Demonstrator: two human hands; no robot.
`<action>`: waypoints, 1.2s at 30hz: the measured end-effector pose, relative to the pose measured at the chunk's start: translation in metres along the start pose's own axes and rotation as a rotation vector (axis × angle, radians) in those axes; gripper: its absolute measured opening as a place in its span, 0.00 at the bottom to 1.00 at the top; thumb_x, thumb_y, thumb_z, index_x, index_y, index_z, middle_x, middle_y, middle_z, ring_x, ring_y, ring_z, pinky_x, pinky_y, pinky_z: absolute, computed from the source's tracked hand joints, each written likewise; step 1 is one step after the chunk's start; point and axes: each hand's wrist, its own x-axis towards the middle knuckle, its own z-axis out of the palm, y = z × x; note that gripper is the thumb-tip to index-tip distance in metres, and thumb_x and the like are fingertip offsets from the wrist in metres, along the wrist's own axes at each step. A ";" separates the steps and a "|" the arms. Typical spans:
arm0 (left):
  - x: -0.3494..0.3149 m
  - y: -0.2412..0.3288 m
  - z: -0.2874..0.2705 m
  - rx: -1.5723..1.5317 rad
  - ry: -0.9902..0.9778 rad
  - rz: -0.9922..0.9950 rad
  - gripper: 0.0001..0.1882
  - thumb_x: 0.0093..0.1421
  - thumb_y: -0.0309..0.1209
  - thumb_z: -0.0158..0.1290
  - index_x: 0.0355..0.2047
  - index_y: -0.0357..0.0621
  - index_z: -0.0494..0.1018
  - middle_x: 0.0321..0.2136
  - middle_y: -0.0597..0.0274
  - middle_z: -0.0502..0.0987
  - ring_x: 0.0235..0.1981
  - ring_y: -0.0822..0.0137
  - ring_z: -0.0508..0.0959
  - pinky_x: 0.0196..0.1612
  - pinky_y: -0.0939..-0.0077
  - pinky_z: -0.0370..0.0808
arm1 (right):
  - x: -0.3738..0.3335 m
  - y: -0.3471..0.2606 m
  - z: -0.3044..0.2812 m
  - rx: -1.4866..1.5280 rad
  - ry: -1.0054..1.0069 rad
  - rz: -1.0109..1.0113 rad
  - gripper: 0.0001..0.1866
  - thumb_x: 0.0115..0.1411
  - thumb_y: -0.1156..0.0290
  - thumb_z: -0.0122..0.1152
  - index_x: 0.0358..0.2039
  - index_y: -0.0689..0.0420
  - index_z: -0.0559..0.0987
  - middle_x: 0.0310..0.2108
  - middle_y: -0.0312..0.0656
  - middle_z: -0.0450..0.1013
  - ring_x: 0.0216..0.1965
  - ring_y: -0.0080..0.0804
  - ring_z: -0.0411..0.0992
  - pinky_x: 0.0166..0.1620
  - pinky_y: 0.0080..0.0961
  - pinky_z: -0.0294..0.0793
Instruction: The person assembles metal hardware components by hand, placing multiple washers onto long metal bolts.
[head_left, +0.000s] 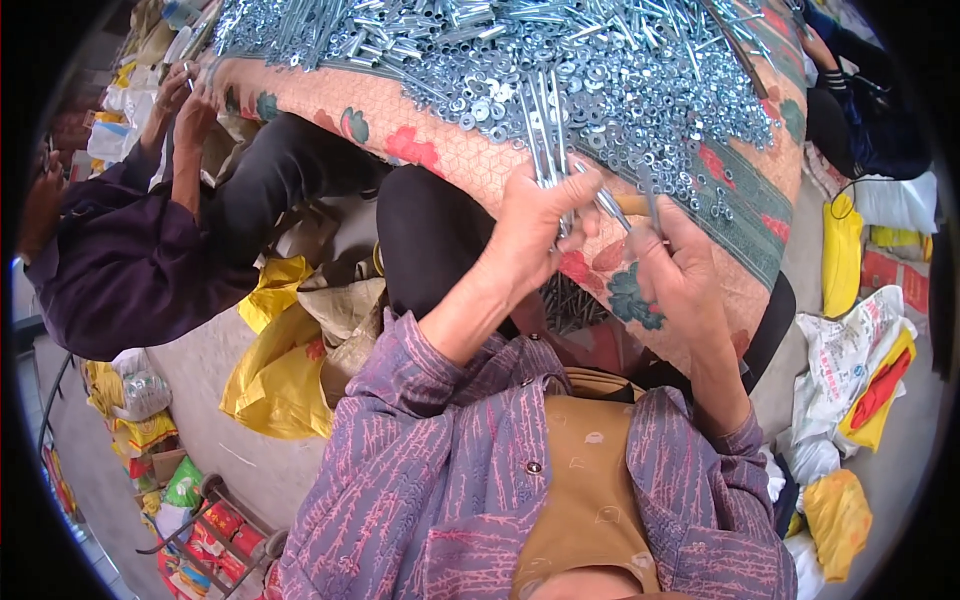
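Silver rods point(541, 120), left hand point(535, 215) near cloth edge point(462, 180)

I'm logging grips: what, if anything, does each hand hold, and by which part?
The left hand grips a bundle of long silver metal rods toward their lower ends. The right hand pinches a slim grey metal piece near its lower end.

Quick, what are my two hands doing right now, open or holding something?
Left hand: closed, holding a bundle of slender metal rods.
Right hand: closed, holding a thin grey piece; exactly what it is cannot be told.
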 end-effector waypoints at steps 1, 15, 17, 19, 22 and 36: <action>-0.002 -0.004 0.004 -0.045 0.005 0.008 0.08 0.59 0.29 0.56 0.32 0.42 0.67 0.20 0.62 0.72 0.13 0.77 0.69 0.10 0.88 0.56 | 0.002 0.002 0.000 0.128 0.068 0.058 0.09 0.64 0.75 0.48 0.41 0.65 0.73 0.24 0.35 0.70 0.25 0.20 0.69 0.28 0.20 0.68; -0.007 -0.033 0.020 -0.362 0.127 -0.090 0.09 0.62 0.31 0.52 0.42 0.45 0.70 0.33 0.66 0.76 0.28 0.73 0.77 0.32 0.78 0.77 | 0.039 0.014 0.044 -0.026 0.499 -0.476 0.13 0.66 0.73 0.41 0.42 0.67 0.72 0.39 0.47 0.72 0.38 0.31 0.71 0.44 0.30 0.70; -0.009 -0.029 0.017 -0.395 0.114 -0.105 0.11 0.62 0.32 0.52 0.44 0.44 0.70 0.35 0.66 0.77 0.35 0.70 0.79 0.37 0.77 0.78 | 0.046 0.018 0.046 -0.235 0.488 -0.682 0.13 0.65 0.74 0.41 0.42 0.67 0.73 0.40 0.47 0.72 0.39 0.32 0.70 0.43 0.30 0.69; -0.007 -0.027 0.009 -0.421 0.067 -0.149 0.10 0.63 0.32 0.51 0.43 0.45 0.69 0.35 0.64 0.77 0.34 0.71 0.79 0.37 0.76 0.79 | 0.045 0.010 0.044 -0.135 0.471 -0.636 0.13 0.65 0.75 0.40 0.41 0.66 0.73 0.38 0.47 0.72 0.40 0.33 0.69 0.44 0.29 0.68; -0.005 -0.004 -0.008 -0.441 -0.033 -0.176 0.07 0.63 0.31 0.49 0.40 0.44 0.68 0.30 0.63 0.74 0.33 0.67 0.78 0.32 0.74 0.79 | 0.042 0.001 0.031 -0.022 0.535 -0.665 0.14 0.67 0.72 0.40 0.43 0.67 0.72 0.33 0.44 0.72 0.36 0.28 0.69 0.40 0.27 0.70; 0.150 0.108 -0.052 1.936 0.492 0.695 0.14 0.49 0.37 0.57 0.32 0.40 0.75 0.26 0.43 0.77 0.31 0.42 0.77 0.34 0.53 0.73 | 0.030 0.024 0.018 0.375 0.267 -0.140 0.14 0.69 0.69 0.41 0.46 0.65 0.71 0.24 0.32 0.67 0.20 0.13 0.60 0.23 0.10 0.60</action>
